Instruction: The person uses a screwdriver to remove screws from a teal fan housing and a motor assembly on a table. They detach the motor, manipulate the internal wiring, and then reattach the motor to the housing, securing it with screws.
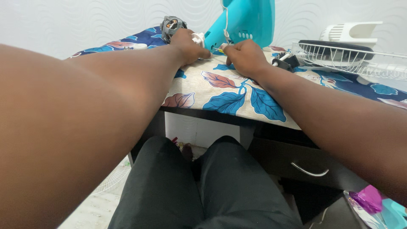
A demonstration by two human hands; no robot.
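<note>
Head view: at twelve o'clock, left hand (188, 44) and right hand (245, 57), both curled closed, pinch small parts beside the turquoise fan body (250, 19).

Wall (85, 21): white, with a raised wavy pattern.
Worktop (271, 140): dark, under a blue floral cloth (229, 95).
Drawer (296, 163): dark, with a curved metal handle.
Floor (97, 208): pale.

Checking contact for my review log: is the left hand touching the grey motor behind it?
Cannot tell. In the head view the left hand overlaps the near edge of the grey motor, hiding where they would meet, so neither contact nor a gap shows plainly.
</note>
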